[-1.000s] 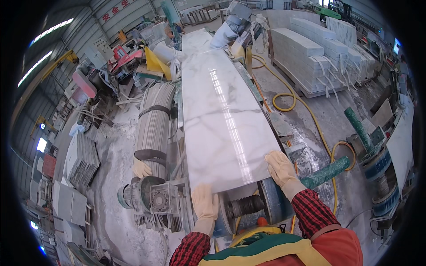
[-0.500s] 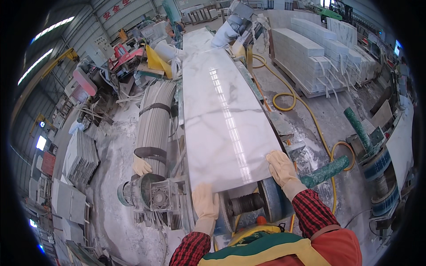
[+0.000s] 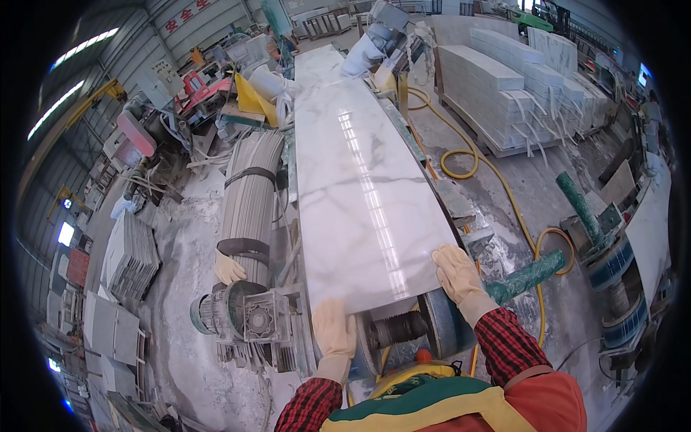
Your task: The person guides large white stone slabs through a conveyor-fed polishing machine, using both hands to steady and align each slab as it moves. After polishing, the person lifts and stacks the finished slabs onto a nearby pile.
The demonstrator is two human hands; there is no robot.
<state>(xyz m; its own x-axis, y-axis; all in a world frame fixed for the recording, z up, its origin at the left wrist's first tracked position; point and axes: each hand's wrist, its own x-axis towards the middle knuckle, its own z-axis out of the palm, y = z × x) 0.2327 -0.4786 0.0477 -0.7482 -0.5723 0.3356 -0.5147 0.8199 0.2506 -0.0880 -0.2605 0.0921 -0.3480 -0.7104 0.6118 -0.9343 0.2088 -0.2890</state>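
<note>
A long, polished white marble slab (image 3: 360, 194) with grey veins lies on a conveyor, running away from me. My left hand (image 3: 332, 333), in a cream glove, holds the slab's near left corner. My right hand (image 3: 456, 275), gloved alike, grips the near right corner, its fingers bent over the edge. The undersides of both corners are hidden. Below the slab's near edge, a blue-sided roller (image 3: 439, 327) and a dark ribbed shaft (image 3: 398, 331) show between my arms.
Left of the conveyor stand a motor with gearbox (image 3: 248, 313), a strapped bundle of strips (image 3: 252, 191) and another cream glove (image 3: 229, 269). A green post (image 3: 529, 277) juts out at right, near a yellow hose (image 3: 515, 205). Strapped stone blocks (image 3: 489, 93) are stacked at far right.
</note>
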